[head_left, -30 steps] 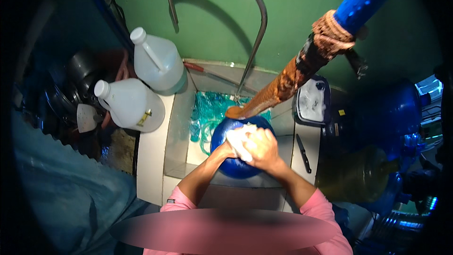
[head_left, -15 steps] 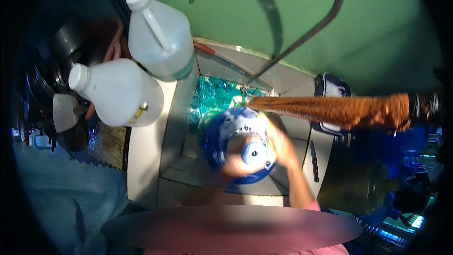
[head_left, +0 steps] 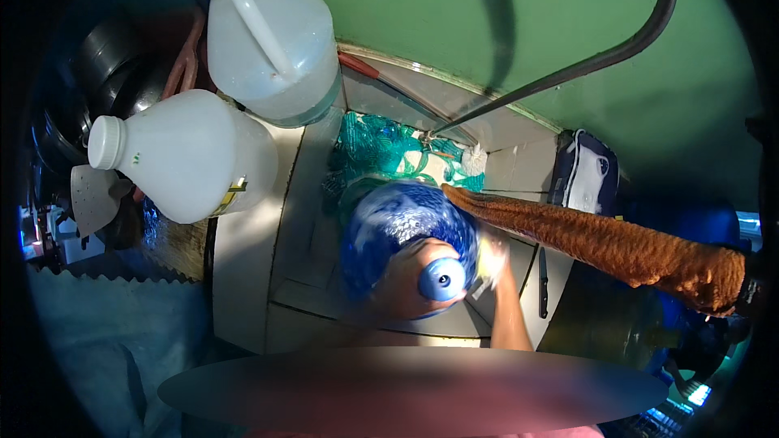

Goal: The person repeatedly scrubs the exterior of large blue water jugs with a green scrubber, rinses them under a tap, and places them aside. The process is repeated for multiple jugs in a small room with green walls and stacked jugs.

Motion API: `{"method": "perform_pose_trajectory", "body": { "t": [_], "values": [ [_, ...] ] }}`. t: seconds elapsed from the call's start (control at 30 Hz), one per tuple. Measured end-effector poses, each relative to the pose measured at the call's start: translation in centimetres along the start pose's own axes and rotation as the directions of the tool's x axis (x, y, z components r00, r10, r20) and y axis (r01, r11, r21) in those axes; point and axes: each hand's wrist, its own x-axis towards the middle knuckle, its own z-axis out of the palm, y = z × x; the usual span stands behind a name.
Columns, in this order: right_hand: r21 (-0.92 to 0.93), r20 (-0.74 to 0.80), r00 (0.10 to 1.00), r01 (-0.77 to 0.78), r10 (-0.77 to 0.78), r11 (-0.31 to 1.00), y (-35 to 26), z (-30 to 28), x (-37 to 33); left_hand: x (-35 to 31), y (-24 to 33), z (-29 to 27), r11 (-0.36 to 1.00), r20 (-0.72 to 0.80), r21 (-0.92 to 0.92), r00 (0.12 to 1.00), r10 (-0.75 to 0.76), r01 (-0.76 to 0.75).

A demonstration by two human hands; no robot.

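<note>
A large round blue water jug stands in the tiled basin with its neck toward me. Its narrow mouth, a white and blue ring with a dark centre, pokes out beside my left hand, which is wrapped round the neck. My right hand, smeared by motion, presses against the jug's right side with what looks like a pale yellow sponge. The jug's surface is wet and blurred. Behind it lies green netting with a white patterned cloth.
Two big white plastic jugs stand on the left ledge. A brown fuzzy strip reaches in from the right above the basin. A black-handled knife lies on the right ledge. A dark hose curves down the green wall.
My right hand has slid down the jug's right side toward me. White suds showed on the jug earlier; now its surface is a wet blur. The view has shifted closer.
</note>
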Motion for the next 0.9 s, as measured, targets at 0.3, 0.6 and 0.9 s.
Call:
{"method": "perform_pose_trajectory", "body": {
  "t": [0.3,0.6,0.9],
  "values": [
    [0.096,-0.005,0.933,-0.358,0.361,0.929,11.2,1.0,9.2,1.7,1.0,0.1,0.940,-0.625,0.320,0.772,0.116,0.118],
    [-0.689,-0.037,0.703,0.497,-0.711,0.528,-1.0,9.7,-9.1,1.8,-3.9,-0.8,0.976,-0.154,0.040,0.966,-0.206,0.215],
    [0.372,0.147,0.969,0.132,-0.199,0.919,-2.9,-2.9,-3.6,-0.2,13.8,-11.0,0.952,-0.516,-0.306,0.842,-0.157,-0.010]
  ]
}}
